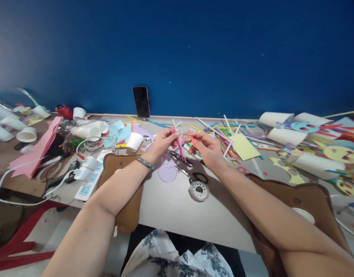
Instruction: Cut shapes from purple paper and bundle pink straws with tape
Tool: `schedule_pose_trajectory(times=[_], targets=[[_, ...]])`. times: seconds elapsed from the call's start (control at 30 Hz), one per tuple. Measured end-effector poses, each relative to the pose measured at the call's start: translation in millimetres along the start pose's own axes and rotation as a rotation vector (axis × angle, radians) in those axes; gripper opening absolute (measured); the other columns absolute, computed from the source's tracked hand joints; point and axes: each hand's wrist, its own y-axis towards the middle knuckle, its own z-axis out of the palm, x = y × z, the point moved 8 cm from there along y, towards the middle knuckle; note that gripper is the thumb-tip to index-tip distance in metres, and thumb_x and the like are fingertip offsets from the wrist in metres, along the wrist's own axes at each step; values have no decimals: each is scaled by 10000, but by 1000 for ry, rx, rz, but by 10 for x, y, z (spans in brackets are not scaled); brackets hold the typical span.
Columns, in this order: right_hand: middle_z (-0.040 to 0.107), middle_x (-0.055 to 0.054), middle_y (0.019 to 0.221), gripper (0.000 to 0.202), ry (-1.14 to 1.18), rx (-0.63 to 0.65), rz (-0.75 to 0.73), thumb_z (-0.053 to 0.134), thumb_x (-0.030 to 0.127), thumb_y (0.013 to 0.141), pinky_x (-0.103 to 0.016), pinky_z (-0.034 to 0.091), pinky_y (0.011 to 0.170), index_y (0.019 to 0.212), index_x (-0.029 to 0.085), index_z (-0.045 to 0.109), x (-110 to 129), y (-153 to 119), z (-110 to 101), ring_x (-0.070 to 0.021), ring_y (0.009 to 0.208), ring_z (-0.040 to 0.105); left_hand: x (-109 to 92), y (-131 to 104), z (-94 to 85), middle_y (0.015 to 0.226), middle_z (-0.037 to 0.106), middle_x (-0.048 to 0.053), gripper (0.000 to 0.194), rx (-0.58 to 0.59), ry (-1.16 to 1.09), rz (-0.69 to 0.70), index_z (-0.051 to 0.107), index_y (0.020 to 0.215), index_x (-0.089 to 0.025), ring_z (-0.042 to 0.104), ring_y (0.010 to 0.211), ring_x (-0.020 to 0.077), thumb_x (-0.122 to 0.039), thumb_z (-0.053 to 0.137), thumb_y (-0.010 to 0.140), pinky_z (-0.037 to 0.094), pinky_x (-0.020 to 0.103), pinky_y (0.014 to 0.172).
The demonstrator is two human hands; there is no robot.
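Over the table, my left hand [164, 141] is closed round a thin pink stick [180, 149] that slants downward, its pale upper end showing above the fingers. Close beside it, my right hand [208, 149] pinches a small orange-red piece [193, 142], whose exact kind is too small to make out. Below the hands lie dark-handled scissors [181, 169], and a roll of clear tape [199, 191] is in front of them. A purple paper circle [167, 173] rests flat to the left of the scissors.
Many coloured sticks [220, 134] and a yellow paper pad [244, 147] lie to the right. A white paper cup [134, 142] stands left of my hands. A phone [141, 101] leans on the blue wall. A power strip [92, 179] with cables lies at left; paper rolls [319, 165] at right.
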Motion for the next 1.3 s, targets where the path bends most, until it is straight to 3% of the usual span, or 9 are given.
schedule_pose_trajectory(times=[0.17, 0.33, 0.47, 0.7, 0.93, 1.13, 1.2, 1.3], targets=[[651, -4, 658, 274, -85, -66, -4, 737, 455, 786, -269, 424, 508, 852, 195, 683, -54, 26, -57, -118, 516, 526, -23, -21, 63, 618, 542, -23, 305, 46, 11, -12, 604, 744, -157, 489, 562, 72, -432, 704, 830, 387, 212, 568], [684, -22, 708, 261, -240, -19, -59, 734, 446, 791, -300, 473, 651, 727, 195, 708, -22, 40, -19, -165, 675, 604, 38, -58, 156, 630, 550, -18, 323, 132, -1, -54, 648, 783, -152, 493, 578, 78, -468, 699, 828, 404, 221, 587], [611, -2, 583, 328, -279, -7, -3, 742, 514, 770, -281, 402, 526, 683, 203, 686, -122, 48, -18, -159, 584, 552, 56, -49, 164, 631, 544, -18, 326, 149, 7, -38, 656, 789, -148, 488, 585, 81, -470, 699, 823, 400, 223, 584], [558, 21, 520, 349, -150, 104, 111, 754, 543, 759, -253, 277, 412, 719, 199, 712, -282, 30, 56, -95, 431, 385, 37, -57, 187, 659, 584, 5, 347, 178, 5, -48, 669, 776, -141, 505, 600, 84, -484, 697, 820, 405, 233, 597], [563, 20, 546, 391, -108, 88, 139, 775, 567, 731, -246, 294, 406, 696, 193, 668, -301, 45, 57, -85, 435, 387, 56, -76, 193, 615, 552, -13, 346, 174, -17, -101, 625, 754, -149, 496, 570, 78, -478, 719, 809, 376, 225, 565], [673, -46, 760, 262, -274, -249, -254, 702, 479, 839, -326, 507, 627, 834, 223, 645, 196, -11, -208, -181, 652, 621, 74, -69, 152, 574, 536, -18, 340, 92, -58, -168, 563, 704, -161, 470, 520, 71, -438, 725, 819, 353, 226, 530], [703, -75, 829, 206, -401, -264, -359, 665, 435, 873, -354, 530, 685, 882, 229, 659, 322, -83, -196, -209, 706, 658, 101, -61, 135, 576, 544, -17, 318, 77, -86, -190, 566, 714, -161, 478, 518, 72, -411, 734, 815, 349, 225, 526], [737, -87, 876, 144, -584, -165, -440, 630, 373, 889, -376, 540, 723, 912, 244, 691, 345, -161, -72, -229, 735, 676, 133, -38, 124, 583, 552, -18, 293, 85, -144, -190, 592, 748, -151, 495, 526, 69, -395, 742, 810, 358, 219, 535]])
